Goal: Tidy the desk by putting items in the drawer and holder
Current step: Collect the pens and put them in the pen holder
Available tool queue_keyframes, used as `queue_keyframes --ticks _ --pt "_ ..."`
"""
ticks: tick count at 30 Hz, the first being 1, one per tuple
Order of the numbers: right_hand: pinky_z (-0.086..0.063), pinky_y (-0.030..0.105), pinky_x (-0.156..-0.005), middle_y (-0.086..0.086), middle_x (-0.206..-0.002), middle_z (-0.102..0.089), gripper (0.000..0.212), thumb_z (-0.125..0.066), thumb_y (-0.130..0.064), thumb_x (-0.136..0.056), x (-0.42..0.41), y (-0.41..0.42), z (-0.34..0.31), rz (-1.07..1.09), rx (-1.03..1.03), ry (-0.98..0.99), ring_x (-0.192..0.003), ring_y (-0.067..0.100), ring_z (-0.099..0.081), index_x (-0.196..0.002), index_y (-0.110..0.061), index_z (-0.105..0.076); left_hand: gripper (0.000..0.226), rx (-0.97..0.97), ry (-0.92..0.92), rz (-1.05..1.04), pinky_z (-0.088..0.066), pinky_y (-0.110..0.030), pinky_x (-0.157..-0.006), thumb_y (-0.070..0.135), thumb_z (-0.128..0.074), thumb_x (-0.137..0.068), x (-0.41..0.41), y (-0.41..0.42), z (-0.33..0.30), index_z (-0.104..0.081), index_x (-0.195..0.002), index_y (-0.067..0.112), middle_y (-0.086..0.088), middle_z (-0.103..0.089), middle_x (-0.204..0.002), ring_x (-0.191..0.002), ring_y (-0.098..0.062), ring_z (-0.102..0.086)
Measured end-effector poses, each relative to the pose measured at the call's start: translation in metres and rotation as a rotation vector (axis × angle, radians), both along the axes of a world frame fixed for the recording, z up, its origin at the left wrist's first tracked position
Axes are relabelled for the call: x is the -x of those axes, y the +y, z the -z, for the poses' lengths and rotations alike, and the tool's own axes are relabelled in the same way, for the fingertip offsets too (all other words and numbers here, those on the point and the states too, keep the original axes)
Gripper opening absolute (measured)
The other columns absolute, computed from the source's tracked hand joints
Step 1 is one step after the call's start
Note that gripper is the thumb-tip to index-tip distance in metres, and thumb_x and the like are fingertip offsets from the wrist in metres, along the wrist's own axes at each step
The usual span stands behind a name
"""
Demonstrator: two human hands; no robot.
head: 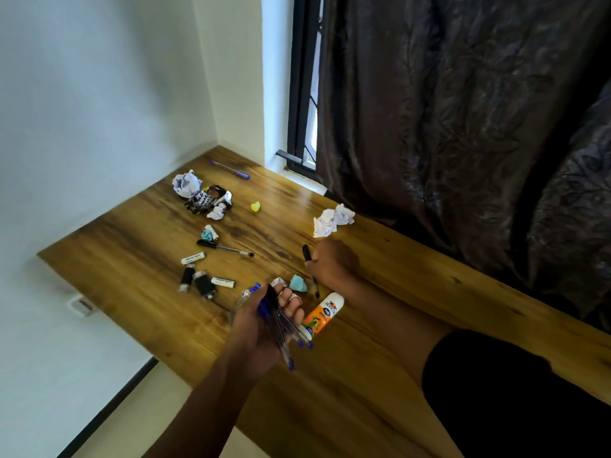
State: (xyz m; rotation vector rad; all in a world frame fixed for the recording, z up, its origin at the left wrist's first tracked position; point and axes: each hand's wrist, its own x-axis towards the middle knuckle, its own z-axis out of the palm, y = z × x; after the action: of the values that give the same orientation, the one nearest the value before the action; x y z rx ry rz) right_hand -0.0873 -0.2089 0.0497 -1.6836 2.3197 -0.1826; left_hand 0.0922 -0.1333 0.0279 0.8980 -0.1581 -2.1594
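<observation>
My left hand (264, 328) grips a bundle of blue pens (284, 328) above the near part of the wooden desk (139, 259). Just beyond it, my right hand (330, 262) holds a black pen (309, 266) upright over the desk. Another black pen (224, 248) lies in the middle, and a purple pen (230, 169) lies at the far corner. An orange-and-white glue bottle (322, 314) lies beside my left hand. Two white erasers (192, 258) and two small black items (198, 282) sit left of my hands. No drawer or holder is in view.
Crumpled white paper balls (332, 219) (186, 183), a dark snack wrapper (208, 200), a yellow scrap (255, 206) and teal scraps (298, 283) (207, 233) litter the desk. A dark curtain (463, 110) hangs along the right edge. White walls bound the left and back.
</observation>
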Motion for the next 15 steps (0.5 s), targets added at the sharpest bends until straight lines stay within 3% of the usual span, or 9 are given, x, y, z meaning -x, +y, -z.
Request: queue_keyframes --ticks 3,6,9,12,15 --pt "-0.048 0.033 -0.080 0.009 -0.123 -0.068 0.029 -0.072 -0.034 -0.091 -0.005 -0.010 0.012 0.020 -0.064 0.036 -0.115 0.032 -0.065 -0.114 -0.016 -0.066 0.033 -0.010 0.017 -0.034 -0.047 -0.043 -0.106 0.038 -0.050 -0.104 -0.016 -0.005 0.005 -0.064 -0.117 0.011 -0.005 -0.070 -0.098 -0.095 -0.022 -0.069" --pt "-0.046 0.032 -0.075 0.011 -0.124 -0.067 0.028 -0.071 -0.027 -0.092 -0.009 -0.017 0.019 0.043 -0.066 0.036 -0.114 0.033 -0.065 -0.116 -0.014 -0.065 0.033 -0.009 0.047 -0.035 -0.046 -0.044 -0.104 0.040 -0.049 -0.104 -0.027 -0.010 0.010 -0.061 -0.115 0.011 -0.006 -0.068 -0.098 -0.095 -0.023 -0.068" --pt "-0.048 0.031 -0.069 0.010 -0.112 -0.071 0.019 -0.071 -0.029 -0.090 -0.018 -0.019 0.011 0.066 -0.022 0.002 -0.105 0.033 -0.069 -0.103 -0.015 -0.069 0.037 0.006 0.056 -0.031 -0.045 -0.044 -0.103 0.044 -0.049 -0.104 -0.034 -0.013 0.014 -0.059 -0.117 0.010 -0.006 -0.068 -0.100 -0.097 -0.024 -0.067" --pt "-0.049 0.030 -0.064 0.004 -0.085 -0.072 0.020 -0.071 -0.032 -0.088 -0.029 -0.015 -0.010 0.011 0.054 -0.097 -0.088 0.028 -0.072 -0.076 -0.017 -0.066 0.042 0.024 0.078 -0.041 -0.046 -0.045 -0.099 0.047 -0.049 -0.103 -0.036 -0.016 0.010 -0.059 -0.118 0.010 -0.009 -0.068 -0.106 -0.100 -0.026 -0.067" --pt "-0.059 0.035 -0.073 -0.003 -0.088 -0.075 0.015 -0.076 -0.036 -0.085 -0.048 0.003 -0.040 -0.067 0.134 -0.267 -0.082 0.019 -0.071 -0.080 -0.023 -0.070 0.050 0.003 0.058 -0.087 -0.047 -0.046 -0.106 0.049 -0.049 -0.101 -0.037 -0.015 0.004 -0.059 -0.127 0.008 -0.012 -0.068 -0.121 -0.117 -0.029 -0.064"
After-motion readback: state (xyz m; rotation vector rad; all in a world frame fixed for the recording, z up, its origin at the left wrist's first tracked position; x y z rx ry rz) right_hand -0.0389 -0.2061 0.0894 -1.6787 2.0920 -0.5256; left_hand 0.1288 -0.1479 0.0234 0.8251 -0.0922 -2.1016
